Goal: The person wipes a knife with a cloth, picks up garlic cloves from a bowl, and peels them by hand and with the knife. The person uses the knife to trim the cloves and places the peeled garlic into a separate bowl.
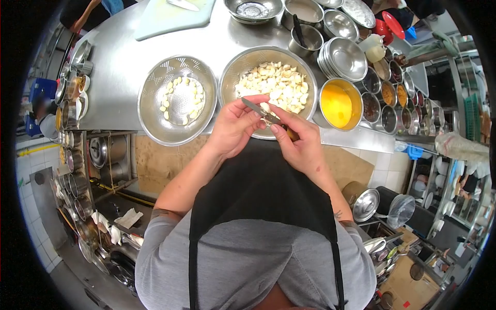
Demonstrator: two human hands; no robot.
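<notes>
From here I see a steel tabletop (111,98) curving across the far side, reflecting bright light. Brown cardboard (170,165) lies on the floor, with pale tiles (390,168) showing at right. Shelving (106,173) with pots stands at left, and more racks (454,201) line the right. White wall tiles (39,206) show at far left.

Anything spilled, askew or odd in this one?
Nothing looks spilled on the steel worktop; the pale cloves sit inside their round steel bowls. Only the flat brown cardboard sheets on the white-tiled floor look slightly makeshift.
</notes>
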